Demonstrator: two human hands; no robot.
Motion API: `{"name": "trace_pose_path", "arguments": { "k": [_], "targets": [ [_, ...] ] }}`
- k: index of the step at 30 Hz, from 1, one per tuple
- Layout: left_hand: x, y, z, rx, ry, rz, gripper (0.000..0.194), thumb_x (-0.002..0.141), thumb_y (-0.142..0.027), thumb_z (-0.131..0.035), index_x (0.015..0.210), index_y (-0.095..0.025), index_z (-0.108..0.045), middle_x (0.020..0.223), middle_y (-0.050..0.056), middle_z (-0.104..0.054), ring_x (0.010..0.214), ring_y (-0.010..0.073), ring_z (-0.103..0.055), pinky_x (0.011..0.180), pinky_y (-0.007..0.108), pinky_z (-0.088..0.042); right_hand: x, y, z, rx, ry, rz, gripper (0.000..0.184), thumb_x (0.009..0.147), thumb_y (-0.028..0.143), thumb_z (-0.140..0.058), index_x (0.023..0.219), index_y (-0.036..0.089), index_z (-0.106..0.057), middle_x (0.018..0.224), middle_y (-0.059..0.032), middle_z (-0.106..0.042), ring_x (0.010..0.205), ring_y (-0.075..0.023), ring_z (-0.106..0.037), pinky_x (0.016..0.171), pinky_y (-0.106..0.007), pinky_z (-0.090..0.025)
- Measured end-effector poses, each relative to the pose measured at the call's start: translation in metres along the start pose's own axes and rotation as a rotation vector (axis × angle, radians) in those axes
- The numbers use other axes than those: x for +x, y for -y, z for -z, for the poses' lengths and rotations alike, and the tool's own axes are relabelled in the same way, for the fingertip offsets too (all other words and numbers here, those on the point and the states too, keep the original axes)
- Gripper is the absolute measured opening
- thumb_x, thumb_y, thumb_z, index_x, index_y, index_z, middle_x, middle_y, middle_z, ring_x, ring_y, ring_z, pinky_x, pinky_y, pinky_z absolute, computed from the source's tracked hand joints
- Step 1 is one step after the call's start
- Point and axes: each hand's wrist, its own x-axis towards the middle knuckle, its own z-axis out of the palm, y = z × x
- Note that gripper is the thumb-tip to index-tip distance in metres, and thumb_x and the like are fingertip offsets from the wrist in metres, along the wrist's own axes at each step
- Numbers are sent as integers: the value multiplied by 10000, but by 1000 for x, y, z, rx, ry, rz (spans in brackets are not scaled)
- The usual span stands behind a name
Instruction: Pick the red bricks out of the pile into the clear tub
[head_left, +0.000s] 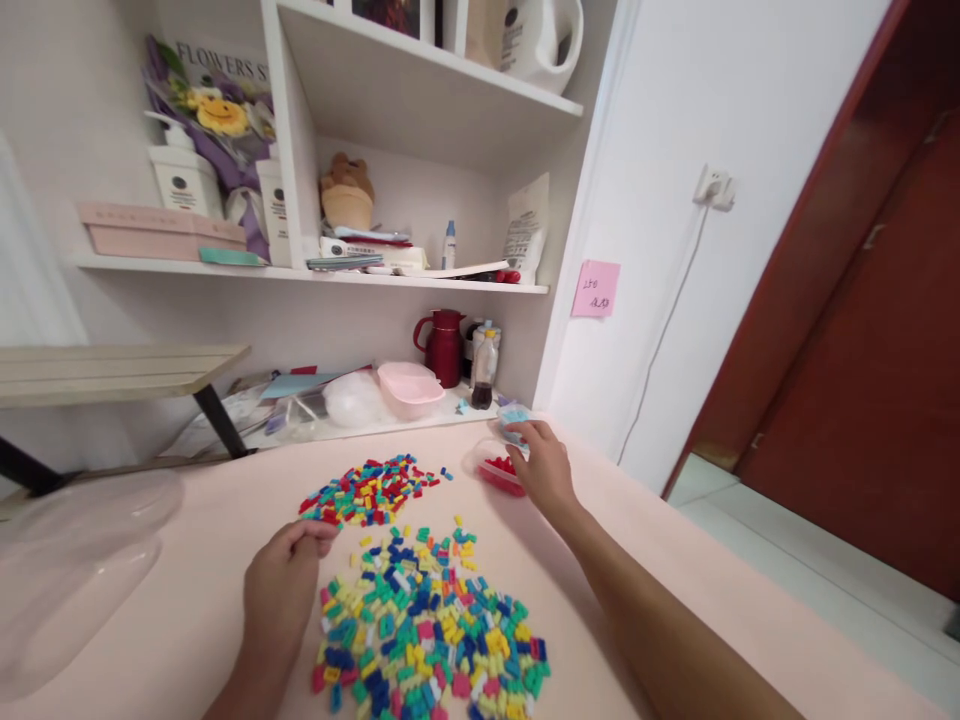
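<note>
My left hand is curled with its fingertips pressed together at the near-left edge of a pile of small toy bricks. Whatever those fingers may hold is hidden. Across the table, my right hand hovers at a clear tub of red bricks, thumb and fingers apart, nothing visible between them. Just behind its fingertips stands another small tub with light blue pieces. A larger spread of mixed-colour bricks lies between my forearms.
Clear plastic lids or trays lie at the left, near a small wooden stand. Along the back are a pink bowl, a dark red jug and a bottle of dark liquid. Loaded shelves overhang the back.
</note>
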Motion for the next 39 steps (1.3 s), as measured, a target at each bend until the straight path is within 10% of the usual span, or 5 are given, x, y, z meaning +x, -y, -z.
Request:
{"name": "trace_pose_path", "arguments": {
  "k": [13, 19, 27, 39],
  "targets": [
    [-4, -4, 13, -24, -278, -10, 260, 703, -219, -417, 762, -215, -671, 952, 48, -714, 922, 229, -656, 901, 350, -487, -46, 54, -38, 237, 488, 397, 281, 902, 157, -533, 1124, 254, -675, 1037, -63, -682, 972, -209, -617, 868, -344, -465],
    [0, 3, 6, 75, -147, -116, 253, 739, -222, -455, 792, -211, -702, 956, 59, -698, 960, 232, -639, 929, 354, -482, -50, 48, -53, 235, 504, 335, 223, 904, 182, -541, 1028, 252, -713, 1000, -58, -688, 940, -217, -616, 876, -374, -454],
    [0, 3, 7, 198, -273, -44, 436, 740, -97, -454, 1099, -150, -697, 1303, 155, -542, 1287, 289, -483, 1121, 414, -334, -50, 46, -54, 234, 535, 353, 239, 900, 203, -521, 1032, 257, -712, 1006, -63, -679, 916, -227, -611, 854, -386, -456],
    [-6, 12, -5, -108, 144, -98, 687, 788, -120, -439, 1471, -158, -372, 1317, 112, -631, 1281, 199, -540, 1104, 382, -369, -48, 51, -52, 217, 599, 286, 249, 897, 202, -513, 1046, 254, -706, 1042, -61, -664, 955, -222, -593, 869, -363, -433]
  ]
}}
